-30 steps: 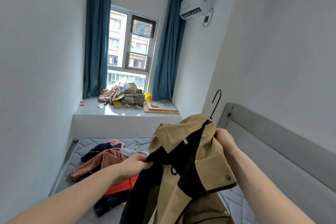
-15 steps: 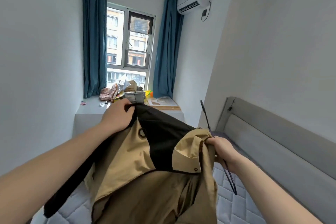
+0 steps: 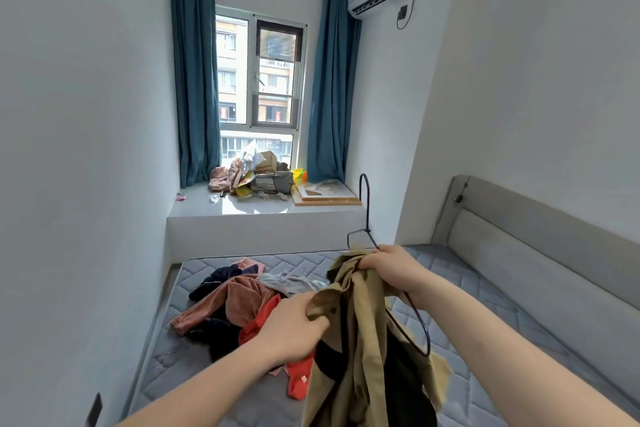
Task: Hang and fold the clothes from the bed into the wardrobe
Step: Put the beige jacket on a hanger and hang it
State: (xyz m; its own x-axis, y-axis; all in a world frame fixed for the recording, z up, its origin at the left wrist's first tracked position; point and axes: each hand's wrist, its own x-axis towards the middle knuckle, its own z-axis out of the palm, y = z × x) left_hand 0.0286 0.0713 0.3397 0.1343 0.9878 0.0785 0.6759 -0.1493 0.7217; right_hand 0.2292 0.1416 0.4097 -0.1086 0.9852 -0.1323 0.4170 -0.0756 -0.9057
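Observation:
A tan jacket with black lining hangs in front of me over the bed. My left hand grips a tan fold of it near a snap button. My right hand grips the bunched collar together with a dark wire hanger, whose hook points up while its lower loop hangs below my wrist. A heap of clothes lies on the grey mattress: pink, navy, red-orange and pale grey pieces. No wardrobe is in view.
A padded grey headboard runs along the right. At the far end a white window ledge carries boxes, bags and a flat board. Blue curtains flank the window. White walls close in on both sides.
My left hand dropped from up by the ledge to waist height, taking a new hold on the jacket. The jacket now hangs bunched lower. The hanger's hook swung upright.

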